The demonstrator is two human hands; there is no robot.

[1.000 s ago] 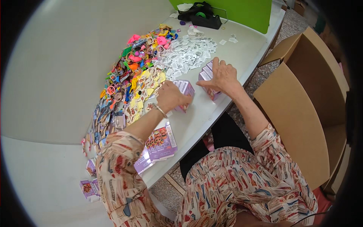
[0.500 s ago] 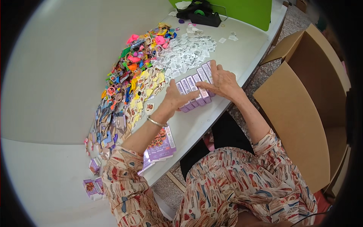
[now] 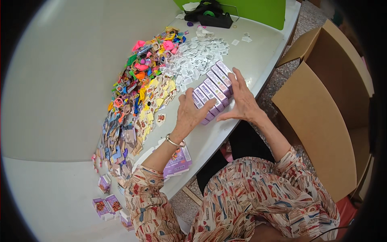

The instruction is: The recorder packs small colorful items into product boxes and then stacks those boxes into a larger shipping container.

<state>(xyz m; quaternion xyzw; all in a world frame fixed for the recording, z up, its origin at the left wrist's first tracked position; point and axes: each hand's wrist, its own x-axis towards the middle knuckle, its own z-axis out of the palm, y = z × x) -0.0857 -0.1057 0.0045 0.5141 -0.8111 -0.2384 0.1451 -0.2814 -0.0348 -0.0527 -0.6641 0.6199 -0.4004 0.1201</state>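
Several slim purple-and-white boxes [image 3: 209, 94] stand side by side in a slanting row near the table's front edge, with a small gap partway along the row. My left hand [image 3: 191, 114] grips the left end, its thumb lying across the boxes and its fingers on their far side. At the right end, my right hand [image 3: 246, 105] is open, its thumb and fingers spread wide. Its fingertips are close beside the last boxes; whether they touch is hard to tell. Flat purple printed cartons [image 3: 177, 163] lie partly under my left forearm.
Beyond the boxes lies a heap of small white packets [image 3: 197, 56]. Left of it are yellow-and-white cards [image 3: 155, 94] and a colourful pile of small trinkets [image 3: 141, 68]. A black tape dispenser [image 3: 215, 20] stands by a green panel [image 3: 258, 12]. An open cardboard box [image 3: 318, 121] is at right.
My right hand has opened and drawn away from the row toward the right. The left hand still grips its end. The view has shifted slightly.
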